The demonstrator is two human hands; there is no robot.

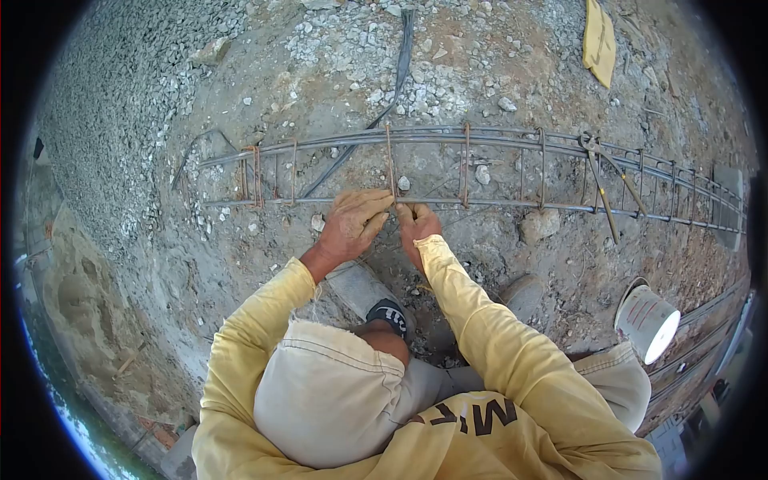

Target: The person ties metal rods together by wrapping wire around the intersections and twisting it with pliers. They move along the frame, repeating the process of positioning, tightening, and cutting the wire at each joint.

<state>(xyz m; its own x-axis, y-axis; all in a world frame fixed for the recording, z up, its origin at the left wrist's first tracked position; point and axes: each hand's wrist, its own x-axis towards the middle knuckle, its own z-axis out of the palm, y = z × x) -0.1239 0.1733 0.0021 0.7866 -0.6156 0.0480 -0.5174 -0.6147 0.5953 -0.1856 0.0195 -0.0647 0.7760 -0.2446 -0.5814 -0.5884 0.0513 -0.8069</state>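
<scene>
A long rebar cage [500, 205] lies across the ground in front of me, its bars crossed by several rusty stirrups [466, 164]. At its near bar, my left hand [352, 222] has its fingers over the bar and its thumb below, the fingertips at the foot of one stirrup [390, 156]. Close beside it, my right hand [416, 228] is closed in a pinch at the same joint. What lies between the right fingertips is too small to make out. Farther right, pincers [600, 180] with long, partly yellow handles rest across the cage, apart from both hands.
A white bucket [646, 318] lies tilted at the right. Behind the cage are a dark strip [404, 64] and a yellow flat piece [598, 44]. Gravel [120, 120] covers the left side. A stone [540, 226] sits near the cage, and my shoe [356, 286] is below my hands.
</scene>
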